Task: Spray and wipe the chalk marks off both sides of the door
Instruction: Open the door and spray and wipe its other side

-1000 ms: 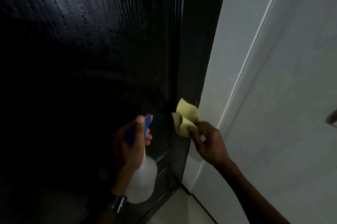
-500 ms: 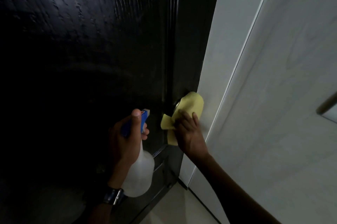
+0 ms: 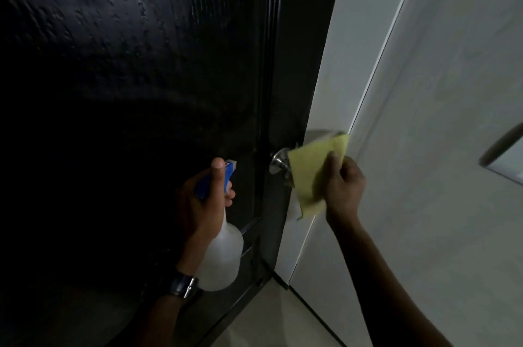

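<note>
The door [image 3: 127, 92] fills the left of the view, black, glossy and faintly textured; no chalk marks can be made out on it in this dim light. It is stiff and hung on hinges, so I judge it will swing if pushed hard near its free edge.

Low against that dark face, the left hand [image 3: 198, 205] grips the spray bottle [image 3: 223, 256] at its neck, fingers curled round the blue head [image 3: 216, 181] and the thumb lying up along it. The clear body looks like thin plastic, light, and likely slick if wet; the neck under the trigger seems the sure place to hold.

At the door's right edge sits a metal handle [image 3: 278, 160]. The yellow cloth [image 3: 314, 174] is draped over its outer end, pinched there by the right hand [image 3: 343, 185], thumb on the front of the cloth, the other fingers hidden behind. The cloth is soft and limp, hanging below the grip, so bunching it in the palm should serve best for wiping.

Right of that stands a white wall [image 3: 438, 148].
</note>
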Demonstrator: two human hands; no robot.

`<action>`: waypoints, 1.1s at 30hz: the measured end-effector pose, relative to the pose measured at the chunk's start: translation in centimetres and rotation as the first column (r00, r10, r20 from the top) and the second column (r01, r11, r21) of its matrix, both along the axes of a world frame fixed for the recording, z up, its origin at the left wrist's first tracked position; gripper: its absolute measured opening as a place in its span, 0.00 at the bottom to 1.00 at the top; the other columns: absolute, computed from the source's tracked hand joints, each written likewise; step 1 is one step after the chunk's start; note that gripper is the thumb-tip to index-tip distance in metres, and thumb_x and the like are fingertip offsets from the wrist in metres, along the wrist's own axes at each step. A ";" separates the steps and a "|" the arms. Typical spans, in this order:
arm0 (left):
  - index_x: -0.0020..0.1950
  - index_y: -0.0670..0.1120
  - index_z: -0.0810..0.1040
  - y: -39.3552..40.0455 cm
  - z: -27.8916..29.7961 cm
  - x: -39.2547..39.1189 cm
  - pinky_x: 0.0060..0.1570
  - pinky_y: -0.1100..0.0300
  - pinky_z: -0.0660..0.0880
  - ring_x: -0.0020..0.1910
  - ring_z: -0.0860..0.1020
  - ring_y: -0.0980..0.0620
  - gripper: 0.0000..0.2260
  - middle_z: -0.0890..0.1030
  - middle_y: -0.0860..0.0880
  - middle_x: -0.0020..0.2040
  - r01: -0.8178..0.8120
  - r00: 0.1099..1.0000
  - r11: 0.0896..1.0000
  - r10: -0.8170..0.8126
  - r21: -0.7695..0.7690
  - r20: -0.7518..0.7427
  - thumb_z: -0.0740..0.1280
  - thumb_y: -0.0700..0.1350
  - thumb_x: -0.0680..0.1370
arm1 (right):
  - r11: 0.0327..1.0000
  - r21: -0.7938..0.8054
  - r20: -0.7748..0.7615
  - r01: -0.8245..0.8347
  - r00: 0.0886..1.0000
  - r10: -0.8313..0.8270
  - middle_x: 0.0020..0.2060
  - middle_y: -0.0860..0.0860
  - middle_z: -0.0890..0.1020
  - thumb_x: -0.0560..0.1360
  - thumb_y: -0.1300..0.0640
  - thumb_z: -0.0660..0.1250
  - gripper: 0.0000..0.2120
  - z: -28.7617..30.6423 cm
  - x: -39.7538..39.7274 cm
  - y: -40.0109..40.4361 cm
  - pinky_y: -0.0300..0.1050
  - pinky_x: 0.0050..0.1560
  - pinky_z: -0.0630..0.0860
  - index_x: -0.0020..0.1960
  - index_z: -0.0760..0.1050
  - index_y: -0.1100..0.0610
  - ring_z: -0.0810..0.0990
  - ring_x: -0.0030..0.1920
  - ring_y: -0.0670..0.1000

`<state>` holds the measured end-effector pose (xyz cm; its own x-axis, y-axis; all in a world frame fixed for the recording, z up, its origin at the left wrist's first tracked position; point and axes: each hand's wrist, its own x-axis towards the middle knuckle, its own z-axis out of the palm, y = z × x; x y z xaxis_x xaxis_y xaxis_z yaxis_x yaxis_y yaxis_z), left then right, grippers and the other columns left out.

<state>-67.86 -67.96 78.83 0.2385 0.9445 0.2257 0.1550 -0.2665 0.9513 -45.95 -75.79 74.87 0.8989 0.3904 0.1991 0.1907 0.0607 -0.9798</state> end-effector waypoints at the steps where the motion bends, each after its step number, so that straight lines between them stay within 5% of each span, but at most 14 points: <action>1: 0.36 0.48 0.79 0.0 -0.1 0.0 0.41 0.54 0.78 0.29 0.81 0.56 0.44 0.82 0.52 0.31 -0.009 1.000 1.000 0.009 -0.002 0.007 0.44 0.85 0.64 | 0.997 -0.075 0.160 -0.029 0.986 0.041 0.37 0.55 0.77 0.83 0.50 0.62 0.13 0.3 -0.2 1.3 0.38 0.40 0.75 0.44 0.76 0.54 0.76 0.38 0.41; 3: 0.35 0.48 0.78 0.0 0.0 0.1 0.42 0.52 0.79 0.29 0.80 0.57 0.43 0.82 0.51 0.30 -0.018 1.000 1.000 0.018 -0.003 0.008 0.44 0.84 0.65 | 0.957 -0.271 0.417 -0.107 0.883 0.217 0.43 0.51 0.80 0.83 0.51 0.63 0.08 -0.6 -1.1 3.2 0.33 0.44 0.74 0.51 0.78 0.53 0.77 0.42 0.38; 5: 0.34 0.49 0.77 0.0 0.1 0.1 0.42 0.53 0.79 0.29 0.80 0.57 0.42 0.81 0.51 0.29 -0.015 1.000 1.000 0.015 0.012 -0.005 0.44 0.84 0.65 | 0.896 -0.437 0.622 -0.077 0.695 0.362 0.59 0.55 0.80 0.81 0.54 0.64 0.11 -3.6 -2.2 4.3 0.50 0.63 0.75 0.61 0.78 0.56 0.78 0.59 0.49; 7: 0.33 0.49 0.77 -0.2 0.3 0.0 0.41 0.54 0.78 0.29 0.81 0.56 0.42 0.81 0.51 0.29 -0.010 1.000 1.000 0.010 0.015 -0.013 0.43 0.85 0.65 | 0.895 -0.446 0.738 -0.014 0.560 0.377 0.67 0.57 0.77 0.77 0.59 0.70 0.15 -5.8 -2.4 4.0 0.62 0.70 0.69 0.63 0.78 0.59 0.72 0.70 0.59; 11: 0.34 0.49 0.78 0.0 0.2 0.0 0.41 0.52 0.80 0.30 0.81 0.55 0.40 0.82 0.51 0.30 -0.020 1.000 1.000 0.020 -0.016 -0.004 0.46 0.82 0.67 | 0.862 -0.502 0.749 -0.070 0.463 0.474 0.66 0.55 0.77 0.77 0.61 0.71 0.13 -8.3 -2.1 0.4 0.52 0.67 0.73 0.61 0.80 0.58 0.74 0.69 0.56; 13: 0.34 0.49 0.80 0.0 0.2 -0.1 0.41 0.53 0.80 0.30 0.82 0.55 0.38 0.82 0.51 0.30 -0.011 1.000 1.000 0.011 -0.022 -0.005 0.47 0.80 0.69 | 0.845 -0.521 0.565 -0.125 0.691 0.450 0.55 0.53 0.84 0.80 0.59 0.67 0.09 -9.4 -2.7 -2.0 0.48 0.53 0.80 0.58 0.82 0.57 0.83 0.55 0.54; 15: 0.35 0.48 0.80 0.0 0.2 -0.2 0.42 0.53 0.80 0.31 0.82 0.53 0.38 0.82 0.50 0.29 -0.010 1.000 1.000 0.010 -0.024 -0.004 0.48 0.80 0.69 | 0.939 -0.334 0.125 -0.080 0.984 0.128 0.42 0.49 0.84 0.81 0.56 0.66 0.07 -9.5 -2.7 -3.6 0.46 0.40 0.78 0.53 0.83 0.56 0.81 0.41 0.51; 17: 0.34 0.48 0.79 0.0 0.2 -0.2 0.41 0.53 0.80 0.31 0.83 0.52 0.38 0.82 0.49 0.29 -0.018 1.000 0.999 0.018 -0.027 -0.004 0.48 0.80 0.68 | 0.984 -0.145 -0.291 0.103 0.946 -0.142 0.42 0.52 0.83 0.81 0.52 0.66 0.12 -7.7 -1.8 -4.4 0.44 0.39 0.76 0.54 0.83 0.61 0.80 0.43 0.53; 18: 0.34 0.48 0.79 -0.1 0.1 -0.3 0.40 0.55 0.80 0.31 0.82 0.53 0.37 0.82 0.49 0.30 -0.016 1.000 0.999 0.016 -0.030 -0.004 0.49 0.80 0.69 | 0.982 -0.085 -0.355 0.169 0.916 -0.188 0.44 0.53 0.83 0.81 0.51 0.66 0.14 -6.2 -1.1 -4.5 0.44 0.41 0.76 0.55 0.82 0.61 0.80 0.45 0.54; 20: 0.34 0.48 0.79 -0.2 0.2 -0.3 0.37 0.58 0.78 0.30 0.82 0.55 0.36 0.82 0.49 0.30 0.000 1.000 0.999 0.000 -0.032 -0.005 0.49 0.78 0.69 | 0.978 -0.019 -0.234 0.208 0.950 -0.207 0.42 0.52 0.83 0.82 0.51 0.65 0.12 -2.3 0.0 -3.8 0.45 0.43 0.77 0.51 0.82 0.58 0.81 0.46 0.53; 24: 0.35 0.47 0.79 -0.1 0.3 -0.4 0.39 0.52 0.82 0.31 0.83 0.52 0.37 0.82 0.48 0.30 -0.002 1.000 0.999 0.001 -0.043 -0.004 0.50 0.79 0.69 | 0.981 -0.185 0.380 0.049 0.925 0.025 0.40 0.54 0.84 0.82 0.51 0.64 0.12 2.8 -0.1 1.1 0.47 0.41 0.76 0.51 0.83 0.58 0.79 0.39 0.50; 27: 0.36 0.47 0.80 0.1 0.1 -0.4 0.42 0.45 0.83 0.32 0.83 0.49 0.40 0.81 0.49 0.29 0.019 0.999 0.999 -0.018 -0.046 0.026 0.51 0.82 0.67 | 0.891 -0.445 0.512 -0.093 0.789 0.338 0.50 0.55 0.83 0.83 0.51 0.64 0.15 -1.0 -1.5 4.3 0.50 0.52 0.79 0.64 0.78 0.59 0.81 0.49 0.52; 30: 0.37 0.48 0.80 0.1 0.1 -0.4 0.42 0.44 0.83 0.32 0.83 0.50 0.41 0.81 0.49 0.30 0.024 1.000 0.999 -0.024 -0.029 0.012 0.49 0.84 0.66 | 0.888 -0.459 0.655 0.037 0.689 0.310 0.64 0.58 0.80 0.83 0.51 0.63 0.18 -5.3 -1.6 5.2 0.55 0.67 0.74 0.68 0.76 0.60 0.77 0.64 0.58; 33: 0.37 0.47 0.80 0.2 0.0 -0.4 0.41 0.42 0.83 0.32 0.83 0.48 0.41 0.81 0.48 0.29 0.019 1.000 0.999 -0.019 -0.031 0.014 0.51 0.83 0.67 | 0.891 -0.447 0.681 0.075 0.675 0.284 0.59 0.60 0.80 0.82 0.52 0.63 0.16 -5.0 -1.4 5.4 0.52 0.58 0.78 0.64 0.76 0.61 0.79 0.57 0.59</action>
